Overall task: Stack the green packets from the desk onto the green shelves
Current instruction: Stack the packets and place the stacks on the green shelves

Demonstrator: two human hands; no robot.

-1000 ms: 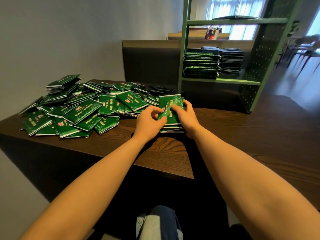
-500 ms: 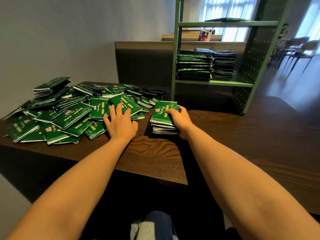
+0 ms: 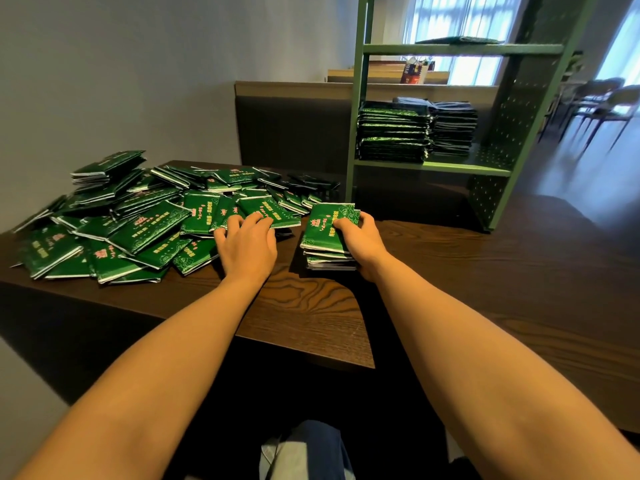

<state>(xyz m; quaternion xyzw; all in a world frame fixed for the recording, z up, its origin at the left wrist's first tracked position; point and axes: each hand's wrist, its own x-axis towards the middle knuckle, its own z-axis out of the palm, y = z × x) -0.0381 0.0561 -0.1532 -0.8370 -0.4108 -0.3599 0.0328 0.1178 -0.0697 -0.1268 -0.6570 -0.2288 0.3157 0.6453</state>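
Observation:
A loose heap of green packets point(image 3: 138, 223) covers the left part of the dark wooden desk point(image 3: 467, 271). My left hand point(image 3: 247, 245) lies palm down at the heap's right edge, its fingertips resting on one packet point(image 3: 273, 207). Just right of it stands a small stack of packets point(image 3: 327, 237); my right hand point(image 3: 362, 242) grips this stack from the right side, thumb over the top packet. The green shelves point(image 3: 433, 166) stand on the desk behind, and two tall piles of packets point(image 3: 394, 133) sit on the lower shelf.
A grey wall runs along the left. A dark padded bench back point(image 3: 294, 123) stands behind the desk. One flat packet point(image 3: 460, 39) lies on the upper shelf. Chairs point(image 3: 609, 102) stand far right by the windows.
Both hands held the small stack a second ago. My left hand let go and moved left onto the heap, reaching a little farther now. My right hand stays on the stack.

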